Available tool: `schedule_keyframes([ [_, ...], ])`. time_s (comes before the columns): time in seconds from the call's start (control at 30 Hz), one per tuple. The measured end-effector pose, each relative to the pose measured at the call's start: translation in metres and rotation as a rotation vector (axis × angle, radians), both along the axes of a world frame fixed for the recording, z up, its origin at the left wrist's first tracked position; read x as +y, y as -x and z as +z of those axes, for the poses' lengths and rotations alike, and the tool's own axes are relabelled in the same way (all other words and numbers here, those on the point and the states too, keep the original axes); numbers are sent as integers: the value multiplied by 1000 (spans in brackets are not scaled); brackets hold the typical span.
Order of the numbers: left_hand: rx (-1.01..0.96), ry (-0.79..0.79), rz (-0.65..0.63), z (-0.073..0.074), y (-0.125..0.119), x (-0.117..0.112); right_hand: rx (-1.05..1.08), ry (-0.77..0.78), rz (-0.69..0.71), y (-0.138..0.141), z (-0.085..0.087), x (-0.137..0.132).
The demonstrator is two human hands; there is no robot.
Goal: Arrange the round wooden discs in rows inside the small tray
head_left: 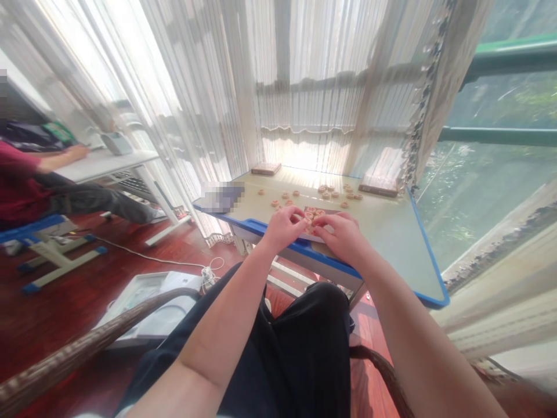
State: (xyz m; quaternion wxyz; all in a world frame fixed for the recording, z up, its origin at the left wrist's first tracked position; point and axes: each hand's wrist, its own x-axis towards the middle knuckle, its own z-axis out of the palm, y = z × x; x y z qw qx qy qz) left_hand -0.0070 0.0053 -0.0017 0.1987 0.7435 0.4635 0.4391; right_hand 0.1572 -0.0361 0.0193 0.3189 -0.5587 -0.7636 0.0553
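Several round wooden xiangqi pieces with red markings (pixel 314 212) sit together in a small shallow box (pixel 319 208) at the table's near edge. My left hand (pixel 284 227) reaches in from the left, thumb and fingers curled and closed on a piece at the group's edge. From the right, my right hand (pixel 342 231) bends its fingers over the same group, closed on a piece there. My fingers partly cover the box and the pieces under them. Beyond my hands, more loose xiangqi pieces (pixel 326 195) are scattered over the pale table top (pixel 391 232).
Two flat brown boxes (pixel 266 168) (pixel 378 186) lie at the table's back. A blurred-out item (pixel 221 197) rests at its left corner. Sheer curtains hang behind. To the left, a person (pixel 21 180) sits at a white table; an open white box (pixel 148 302) and cable lie on the floor.
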Motion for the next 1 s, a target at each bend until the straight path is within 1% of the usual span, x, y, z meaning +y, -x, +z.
schedule_keyframes([
  [0.13,-7,-11,-32,-1,-1,1,57,46,25,0,4,-3],
  [0.23,-17,64,-89,0,2,3,66,62,28,-1,4,-3],
  [0.33,-22,129,-186,2,8,3,61,85,17,-3,4,-2],
  [0.43,2,111,-267,3,13,2,66,113,16,-4,4,-1],
  [0.5,37,86,-299,3,14,2,72,120,19,-4,4,-1],
  [0.7,132,41,-355,4,14,1,74,150,23,-4,6,-3],
  [0.83,175,62,-347,7,14,-1,69,177,3,-4,8,-4],
  [0.9,172,61,-353,8,14,-3,106,187,11,-4,8,-5],
  [1.0,177,8,-351,9,14,-5,166,195,41,-5,8,-5],
])
